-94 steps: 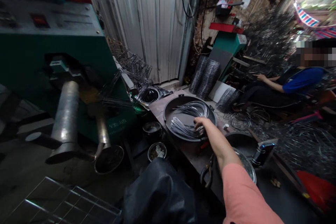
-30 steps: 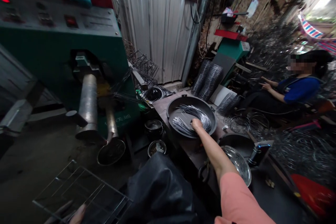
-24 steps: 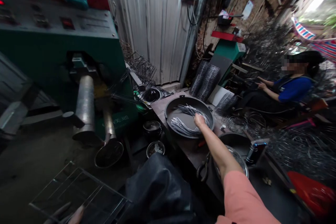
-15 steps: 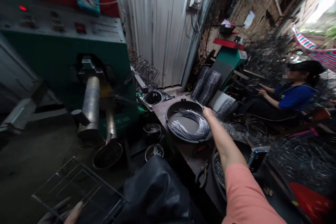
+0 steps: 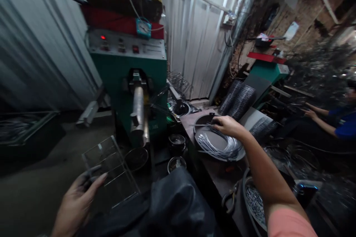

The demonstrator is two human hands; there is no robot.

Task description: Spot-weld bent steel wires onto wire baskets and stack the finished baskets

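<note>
The right hand (image 5: 226,126) reaches over a black round pan (image 5: 237,156) on the table (image 5: 214,172), its fingers (image 5: 222,121) closed on a single straight wire (image 5: 200,124) that runs out to their left. A heap of curved steel wires (image 5: 219,148) lies in the pan just below those fingers. The left hand (image 5: 78,203) is low at the left, its fingers (image 5: 97,177) curled against the edge of a rectangular wire frame (image 5: 109,170); whether they grip it cannot be told.

Metal workbench (image 5: 207,164); round black pan (image 5: 210,141); stacked wire hoops (image 5: 237,100)
</note>
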